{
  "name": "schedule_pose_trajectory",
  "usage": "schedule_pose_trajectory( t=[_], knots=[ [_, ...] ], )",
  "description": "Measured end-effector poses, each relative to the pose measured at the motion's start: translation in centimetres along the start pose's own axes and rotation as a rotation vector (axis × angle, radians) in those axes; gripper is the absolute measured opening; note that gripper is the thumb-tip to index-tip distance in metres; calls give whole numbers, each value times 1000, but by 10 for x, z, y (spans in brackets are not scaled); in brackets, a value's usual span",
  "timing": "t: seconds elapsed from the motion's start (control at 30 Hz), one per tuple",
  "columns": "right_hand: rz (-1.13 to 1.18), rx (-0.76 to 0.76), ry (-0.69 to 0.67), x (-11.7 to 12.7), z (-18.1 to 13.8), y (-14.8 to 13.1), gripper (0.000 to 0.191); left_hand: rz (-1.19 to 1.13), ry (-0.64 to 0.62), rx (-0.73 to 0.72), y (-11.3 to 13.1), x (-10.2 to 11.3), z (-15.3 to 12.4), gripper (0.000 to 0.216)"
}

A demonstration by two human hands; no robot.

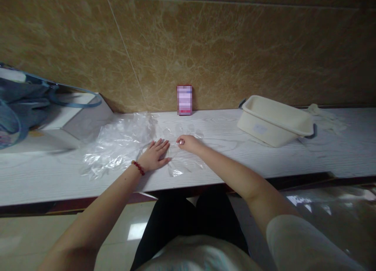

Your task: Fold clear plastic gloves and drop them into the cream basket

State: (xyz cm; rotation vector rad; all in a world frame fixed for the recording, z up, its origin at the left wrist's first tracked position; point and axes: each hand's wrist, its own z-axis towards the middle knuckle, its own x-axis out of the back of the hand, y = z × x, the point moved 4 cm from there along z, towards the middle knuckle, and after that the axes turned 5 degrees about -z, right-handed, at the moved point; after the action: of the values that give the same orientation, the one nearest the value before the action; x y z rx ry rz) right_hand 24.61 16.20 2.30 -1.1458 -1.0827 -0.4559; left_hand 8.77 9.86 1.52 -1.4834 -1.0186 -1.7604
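Clear plastic disposable glove (187,163) flat nr frame ctr, R hand (187,143) over it w/ fingers curled closed, can't tell if pinching it, L hand (153,156) open, palm down at its left, crumpled clear plastic pile (120,145) ctr-left, cream tub (272,135) right.

Indoors, kind of place unclear, marbled wall (223,47), wood-grain counter (340,153), glossy tiled floor (119,235)

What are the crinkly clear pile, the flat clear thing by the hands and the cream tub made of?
The crinkly pile looks like thin, glossy plastic: its folds glint. The flat thing seems similar clear film, since the tabletop shows through. The tub is probably hard plastic, smooth and fairly dull, judging by its stiff, even walls and rounded corners.
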Motion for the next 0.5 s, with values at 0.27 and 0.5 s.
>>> schedule_pose_trajectory(
  t=[0.27, 0.5],
  knots=[
    [-91, -47, -28, 4, -2, -1, 20, -1, -1, -52, 11, -3, 5, 52],
    [-303, -142, 120, 37, -12, 31, 25, -22, -2, -66, 12, 0, 5, 55]
  ],
)
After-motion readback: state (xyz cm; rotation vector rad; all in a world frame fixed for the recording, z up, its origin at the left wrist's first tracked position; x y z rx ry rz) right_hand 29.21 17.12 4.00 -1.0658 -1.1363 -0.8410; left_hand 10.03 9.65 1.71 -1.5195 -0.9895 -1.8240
